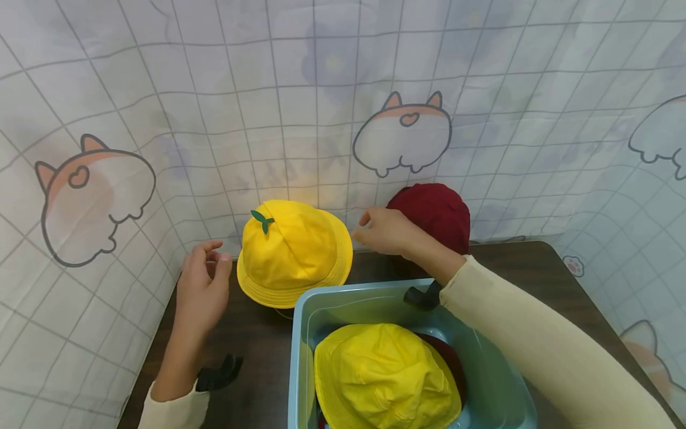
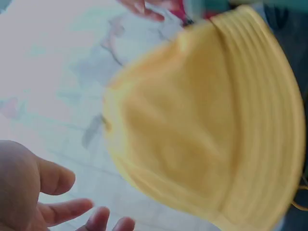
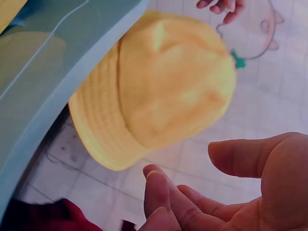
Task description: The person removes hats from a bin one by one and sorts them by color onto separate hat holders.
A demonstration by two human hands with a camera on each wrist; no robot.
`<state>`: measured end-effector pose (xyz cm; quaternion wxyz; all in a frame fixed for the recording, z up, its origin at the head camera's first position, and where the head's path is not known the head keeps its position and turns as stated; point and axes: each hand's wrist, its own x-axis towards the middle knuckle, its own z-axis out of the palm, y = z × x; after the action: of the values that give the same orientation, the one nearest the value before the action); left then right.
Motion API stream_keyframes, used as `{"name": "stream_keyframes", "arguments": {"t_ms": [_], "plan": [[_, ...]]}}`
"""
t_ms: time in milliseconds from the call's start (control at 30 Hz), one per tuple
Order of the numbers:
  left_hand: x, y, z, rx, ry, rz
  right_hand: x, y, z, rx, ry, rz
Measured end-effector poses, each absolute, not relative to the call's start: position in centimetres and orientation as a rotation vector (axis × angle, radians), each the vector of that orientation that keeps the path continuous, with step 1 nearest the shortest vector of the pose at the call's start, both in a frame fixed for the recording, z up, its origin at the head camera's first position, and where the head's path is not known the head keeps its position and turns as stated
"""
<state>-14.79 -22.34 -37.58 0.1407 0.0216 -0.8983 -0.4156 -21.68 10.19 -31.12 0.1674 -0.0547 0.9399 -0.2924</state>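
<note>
A yellow bucket hat with a green sprout on its crown sits at the back of the table, behind the blue tub. My left hand is just left of it, fingers relaxed and apart from the cloth. On the other side my right hand hovers near the brim, thumb and fingers spread with nothing between them, as the right wrist view shows. Behind that hand stands a dark red hat, partly hidden by it. Inside the tub lies another yellow hat, over a dark red one.
The light blue tub takes up the front middle of the dark wooden table. Close behind and at both sides hangs a white gridded curtain with dog drawings. Black straps are on both wrists.
</note>
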Motion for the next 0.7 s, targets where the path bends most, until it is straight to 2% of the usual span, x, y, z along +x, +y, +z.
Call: {"name": "stream_keyframes", "arguments": {"t_ms": [167,400,700], "plan": [[-12.7,-21.1,-36.5,-0.172,-2.676,-1.134,-19.5,11.4,-29.7,-0.348,2.734,-0.782],[-10.5,-19.7,-37.5,-0.470,-2.863,-1.194,-15.9,13.6,-30.1,-0.610,2.733,-0.763],[-8.3,-18.1,-38.4,-0.485,-2.999,-1.223,-11.3,15.4,-31.9,-0.724,2.650,-0.660]]}}
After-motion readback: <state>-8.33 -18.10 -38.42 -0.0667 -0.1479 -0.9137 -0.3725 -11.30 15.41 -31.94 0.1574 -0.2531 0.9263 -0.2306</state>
